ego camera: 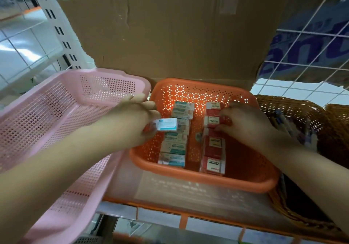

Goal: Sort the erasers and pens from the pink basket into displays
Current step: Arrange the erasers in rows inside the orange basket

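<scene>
While cardboard (pixel 170 36) backs orange basket (pixel 188 176) | left grip (pixel 132 119) pinches teal eraser (pixel 167 124) | right grip (pixel 247 123) clasps red eraser (pixel 214 121)

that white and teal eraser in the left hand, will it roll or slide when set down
It probably won't roll: the eraser is a flat-sided block, like the row of matching erasers lying flat in the orange basket. It seems light, since the left hand pinches it at one end. It is likely stiff, showing no bend.

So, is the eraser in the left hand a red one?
No, the left hand pinches a white-and-teal eraser; the red erasers lie in the orange basket.
</scene>
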